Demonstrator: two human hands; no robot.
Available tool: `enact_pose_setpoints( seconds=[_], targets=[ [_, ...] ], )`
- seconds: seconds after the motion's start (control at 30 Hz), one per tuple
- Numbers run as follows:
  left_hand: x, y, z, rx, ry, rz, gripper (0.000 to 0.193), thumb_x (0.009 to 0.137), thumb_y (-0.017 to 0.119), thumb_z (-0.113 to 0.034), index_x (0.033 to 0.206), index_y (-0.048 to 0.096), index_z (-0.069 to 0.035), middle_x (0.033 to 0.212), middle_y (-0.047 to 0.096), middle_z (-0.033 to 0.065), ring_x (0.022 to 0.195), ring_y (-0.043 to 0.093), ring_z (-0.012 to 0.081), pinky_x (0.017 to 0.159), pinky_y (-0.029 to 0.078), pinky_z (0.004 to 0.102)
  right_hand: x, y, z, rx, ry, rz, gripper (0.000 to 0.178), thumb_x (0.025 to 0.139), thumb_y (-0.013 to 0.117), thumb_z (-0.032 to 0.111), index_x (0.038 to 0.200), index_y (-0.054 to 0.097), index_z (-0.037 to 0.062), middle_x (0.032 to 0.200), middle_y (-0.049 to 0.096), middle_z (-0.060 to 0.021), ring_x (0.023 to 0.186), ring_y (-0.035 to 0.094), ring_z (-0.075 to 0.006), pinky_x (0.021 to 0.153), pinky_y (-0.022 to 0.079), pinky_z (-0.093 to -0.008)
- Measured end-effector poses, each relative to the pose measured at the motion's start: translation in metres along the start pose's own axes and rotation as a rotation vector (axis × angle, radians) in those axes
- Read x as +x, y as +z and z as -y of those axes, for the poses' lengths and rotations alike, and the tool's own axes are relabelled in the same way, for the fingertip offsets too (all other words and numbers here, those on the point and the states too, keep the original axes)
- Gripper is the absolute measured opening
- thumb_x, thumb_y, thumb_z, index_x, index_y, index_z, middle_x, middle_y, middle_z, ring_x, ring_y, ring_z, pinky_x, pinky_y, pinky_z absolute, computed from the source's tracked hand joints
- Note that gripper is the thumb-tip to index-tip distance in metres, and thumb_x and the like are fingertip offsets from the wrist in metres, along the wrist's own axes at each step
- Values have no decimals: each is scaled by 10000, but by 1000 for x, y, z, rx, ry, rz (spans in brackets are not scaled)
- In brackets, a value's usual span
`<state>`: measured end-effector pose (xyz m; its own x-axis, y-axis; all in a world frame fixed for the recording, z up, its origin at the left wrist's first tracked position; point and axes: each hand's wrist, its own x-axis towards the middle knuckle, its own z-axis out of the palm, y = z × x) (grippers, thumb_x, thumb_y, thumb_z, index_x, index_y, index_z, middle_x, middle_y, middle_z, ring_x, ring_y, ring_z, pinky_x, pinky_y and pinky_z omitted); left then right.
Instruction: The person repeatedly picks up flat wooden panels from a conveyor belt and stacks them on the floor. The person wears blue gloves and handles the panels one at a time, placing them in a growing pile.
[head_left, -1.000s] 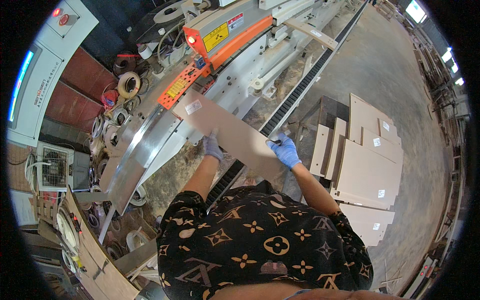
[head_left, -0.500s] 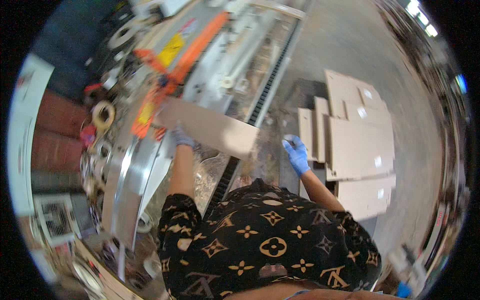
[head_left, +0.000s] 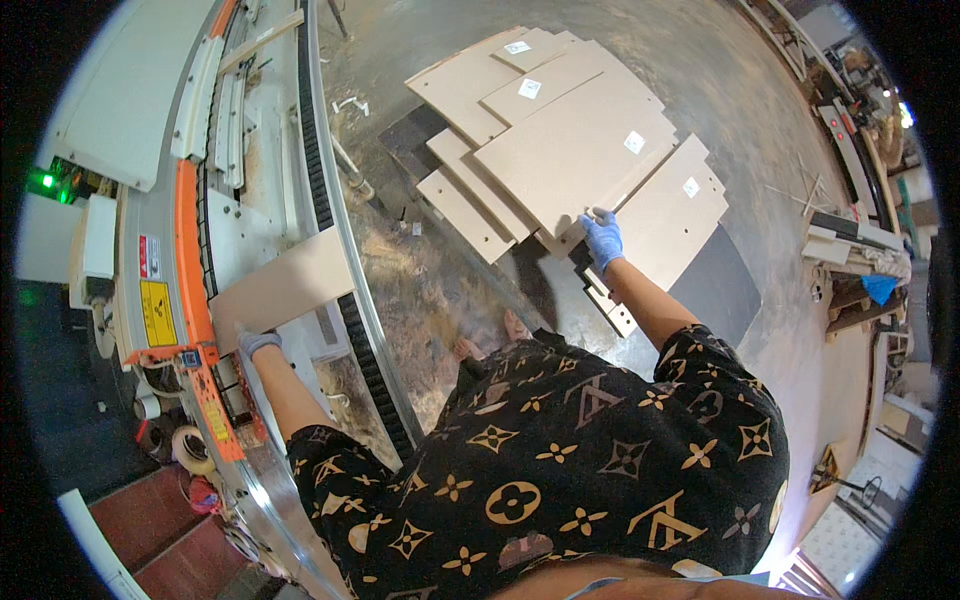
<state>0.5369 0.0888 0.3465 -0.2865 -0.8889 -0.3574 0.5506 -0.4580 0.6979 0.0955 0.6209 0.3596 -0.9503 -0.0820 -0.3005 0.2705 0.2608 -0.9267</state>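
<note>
A green indicator lamp (head_left: 42, 181) glows at far left, a tape roll (head_left: 187, 449) sits by the red floor tiles (head_left: 150, 525), and a blue cloth (head_left: 880, 288) drapes over stacked offcuts at right.

A black short-sleeved shirt (head_left: 560, 470) with tan patterned symbols, and blue gloves on the left hand (head_left: 258, 343) and right hand (head_left: 602, 238).

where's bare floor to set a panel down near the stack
Bare concrete floor lies beyond the panel stack, toward the far benches. Between stack and conveyor track is a dusty strip with scraps. By the right hand it is crowded.
</note>
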Motion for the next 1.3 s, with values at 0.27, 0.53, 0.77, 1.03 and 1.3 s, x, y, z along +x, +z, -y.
enact_pose_setpoints(
  seconds=[0.27, 0.53, 0.77, 1.03, 1.3],
  targets=[
    [-147, 122, 101, 697, 604, -339, 549, 913, 444, -315, 1376, 246, -98, 1340, 369, 135, 1180, 412, 248, 941, 378, 374, 6, 18, -19, 722, 738, 171, 319, 845, 515, 355, 1038, 506, 100, 1005, 544, -100, 854, 557, -253, 747, 479, -494],
    [-240, 182, 180, 390, 41, 448, 336, 824, 603, -176, 1117, 468, -81, 995, 480, 7, 834, 492, 98, 669, 436, 212, -2, 44, -17, 747, 864, 40, 436, 858, 482, 390, 1209, 431, 135, 1249, 437, -63, 1131, 434, -290, 917, 322, -577],
    [-244, 175, 238, 628, -331, 532, 512, 824, 632, -167, 1277, 397, -196, 1173, 518, 14, 956, 536, 151, 736, 477, 317, -2, 70, -50, 674, 768, -10, 251, 867, 483, 362, 1058, 527, 205, 1158, 511, -6, 1015, 525, -241, 803, 396, -507],
    [-263, 195, 298, 638, -517, 684, 387, 817, 644, -196, 1148, 475, -88, 1023, 576, 20, 883, 552, 143, 688, 473, 312, -105, 67, -39, 701, 694, 431, 205, 855, 546, 314, 727, 555, 155, 730, 570, -22, 733, 549, -206, 681, 435, -372],
    [-301, 152, 195, 598, -460, 389, 409, 817, 614, -244, 1129, 539, 9, 1099, 573, 136, 990, 568, 254, 785, 502, 385, -66, -42, 95, -241, -585, 438, 319, 812, 598, 223, 1046, 555, 11, 1112, 582, -151, 996, 564, -262, 909, 441, -371]
  ],
)
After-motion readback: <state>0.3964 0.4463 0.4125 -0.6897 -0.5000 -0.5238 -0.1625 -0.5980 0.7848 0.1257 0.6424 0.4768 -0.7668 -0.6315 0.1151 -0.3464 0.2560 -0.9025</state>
